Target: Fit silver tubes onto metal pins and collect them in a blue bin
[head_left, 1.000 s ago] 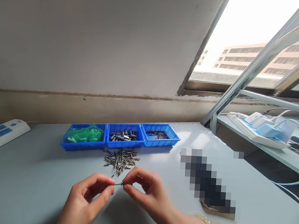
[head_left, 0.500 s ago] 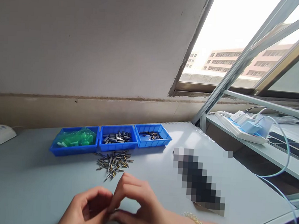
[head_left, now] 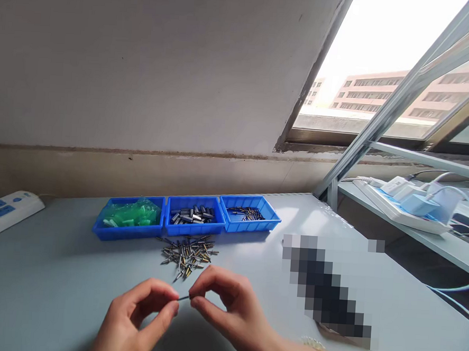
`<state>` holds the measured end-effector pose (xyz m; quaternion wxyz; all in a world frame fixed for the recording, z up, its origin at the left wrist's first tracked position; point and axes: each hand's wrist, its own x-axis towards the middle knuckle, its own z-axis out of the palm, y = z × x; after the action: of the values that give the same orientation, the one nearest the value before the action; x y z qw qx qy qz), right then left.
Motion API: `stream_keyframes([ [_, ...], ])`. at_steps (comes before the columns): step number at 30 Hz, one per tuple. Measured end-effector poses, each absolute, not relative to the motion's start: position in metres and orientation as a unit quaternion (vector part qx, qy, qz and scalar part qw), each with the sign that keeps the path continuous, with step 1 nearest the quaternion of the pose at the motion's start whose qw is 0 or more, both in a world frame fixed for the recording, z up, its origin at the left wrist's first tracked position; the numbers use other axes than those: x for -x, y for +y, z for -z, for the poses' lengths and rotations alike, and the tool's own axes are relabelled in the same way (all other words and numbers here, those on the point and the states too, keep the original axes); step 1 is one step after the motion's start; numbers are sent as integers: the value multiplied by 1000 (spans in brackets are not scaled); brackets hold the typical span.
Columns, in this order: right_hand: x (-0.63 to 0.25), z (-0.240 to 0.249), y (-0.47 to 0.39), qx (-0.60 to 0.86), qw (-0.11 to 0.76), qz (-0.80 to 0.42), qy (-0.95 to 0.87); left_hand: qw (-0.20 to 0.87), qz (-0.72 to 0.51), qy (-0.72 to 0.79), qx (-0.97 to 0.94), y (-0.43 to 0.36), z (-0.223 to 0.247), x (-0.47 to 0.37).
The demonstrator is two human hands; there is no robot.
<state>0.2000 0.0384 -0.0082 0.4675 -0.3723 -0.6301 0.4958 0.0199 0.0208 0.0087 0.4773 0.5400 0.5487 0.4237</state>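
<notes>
Dark metal, it seems, makes the thin pin (head_left: 183,298). The left hand (head_left: 124,322) and right hand (head_left: 245,314), pinched nearly closed, each hold one end, which should keep it steady. The metal pile (head_left: 190,253) lies near, easy to reach, before three blue trays (head_left: 194,229).

The thin pin (head_left: 183,298) at the near side looks like dark metal, while the loose pins (head_left: 190,255) heaped beyond it are shiny metal, some silvery, some brassy. Farther back, the bins (head_left: 194,228) are smooth, slightly glossy blue plastic, and a crinkled, shiny plastic film covers the green pieces (head_left: 134,214) at left. The tabletop (head_left: 53,286) is smooth with a soft sheen, the far wall (head_left: 146,59) matt.
</notes>
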Motion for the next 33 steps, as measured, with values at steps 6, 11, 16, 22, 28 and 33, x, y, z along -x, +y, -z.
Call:
stream_keyframes([
  [6,-199,-1,35,255,454,-351,-778,636,-304,473,-528,22,1,-24],
  [11,-201,1,35,251,447,-359,-780,619,-318,468,-545,19,-3,-21],
  [16,-201,10,38,379,401,-502,-666,459,-440,507,-583,16,-7,-17],
  [22,-196,13,38,361,318,-611,-629,356,-461,368,-725,18,-1,-15],
  [28,-234,-8,78,332,477,-197,-790,193,-437,420,-772,43,-5,1],
  [33,-278,-13,126,455,431,76,-776,74,-353,471,-805,73,10,15],
])
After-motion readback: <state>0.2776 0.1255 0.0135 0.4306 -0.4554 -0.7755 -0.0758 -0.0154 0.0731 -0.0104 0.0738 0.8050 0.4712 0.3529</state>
